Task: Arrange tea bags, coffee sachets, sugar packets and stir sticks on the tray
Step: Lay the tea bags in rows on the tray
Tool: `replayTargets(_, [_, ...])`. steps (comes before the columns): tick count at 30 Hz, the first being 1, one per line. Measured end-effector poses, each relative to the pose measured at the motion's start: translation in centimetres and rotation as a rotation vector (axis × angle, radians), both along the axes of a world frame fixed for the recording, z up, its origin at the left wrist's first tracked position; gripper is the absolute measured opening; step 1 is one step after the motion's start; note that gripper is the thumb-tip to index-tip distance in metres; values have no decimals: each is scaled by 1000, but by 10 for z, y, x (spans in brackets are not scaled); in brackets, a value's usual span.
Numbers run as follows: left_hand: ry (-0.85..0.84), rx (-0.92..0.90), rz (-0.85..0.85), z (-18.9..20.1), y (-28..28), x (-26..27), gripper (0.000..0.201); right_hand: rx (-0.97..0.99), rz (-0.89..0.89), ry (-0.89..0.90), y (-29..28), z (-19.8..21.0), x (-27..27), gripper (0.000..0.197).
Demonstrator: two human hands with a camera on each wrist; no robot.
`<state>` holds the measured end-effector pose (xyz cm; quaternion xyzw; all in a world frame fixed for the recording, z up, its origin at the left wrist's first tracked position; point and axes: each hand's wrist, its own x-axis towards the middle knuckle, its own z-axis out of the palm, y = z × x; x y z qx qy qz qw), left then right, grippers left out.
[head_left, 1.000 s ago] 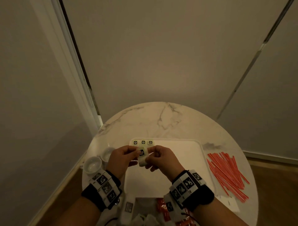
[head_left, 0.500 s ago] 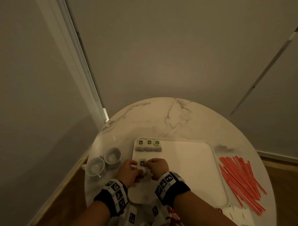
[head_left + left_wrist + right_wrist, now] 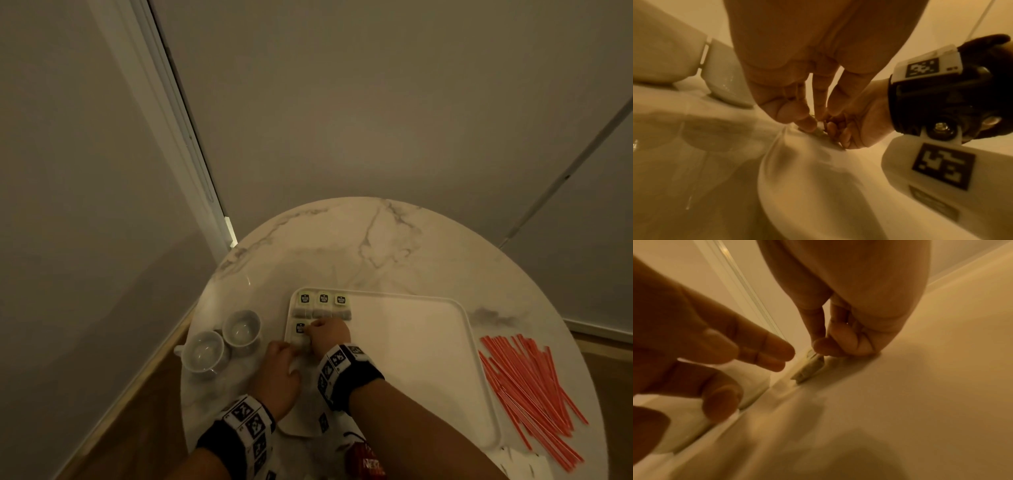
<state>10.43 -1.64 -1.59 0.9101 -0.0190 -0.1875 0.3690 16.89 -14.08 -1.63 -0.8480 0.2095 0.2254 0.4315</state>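
Note:
A white tray [image 3: 411, 359] lies on the round marble table [image 3: 376, 246]. Three tea bags [image 3: 323, 303] form a row at its far left corner. A fourth tea bag [image 3: 300, 329] lies just below them by the left rim. My right hand [image 3: 310, 335] pinches it between thumb and finger; the right wrist view shows the pinch on the tea bag [image 3: 807, 369]. My left hand [image 3: 291, 349] hovers at the rim, its fingers [image 3: 772, 352] fairly straight and a little off the bag. Red stir sticks [image 3: 527, 387] lie right of the tray.
Two white cups [image 3: 241, 329] [image 3: 203, 353] stand left of the tray, close to my left hand. A red coffee sachet [image 3: 368, 460] and more tea bags [image 3: 323, 421] sit at the near edge. White packets [image 3: 524, 462] lie near right. Walls close in behind.
Both hands have brought the tea bag down from above the tray onto its left side under the row. My left hand has let go of it.

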Motion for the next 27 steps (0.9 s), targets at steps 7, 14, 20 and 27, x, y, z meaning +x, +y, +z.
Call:
replayTargets(7, [-3,84,-142,4,-1,0,47,-76,-27,-23,0,-7,1,22])
replayTargets(14, [-63,132,-157,3,-3,1,45,-124,32,-2,-4,-11,-4,17])
replayTargets(20, [-66,151,-155,0,-2,4,41,-127,59,19,-4,-15,-5,21])
replayTargets(27, [-38,157,-167,1,-2,6,41,-116,67,33,-2,-19,-4,15])
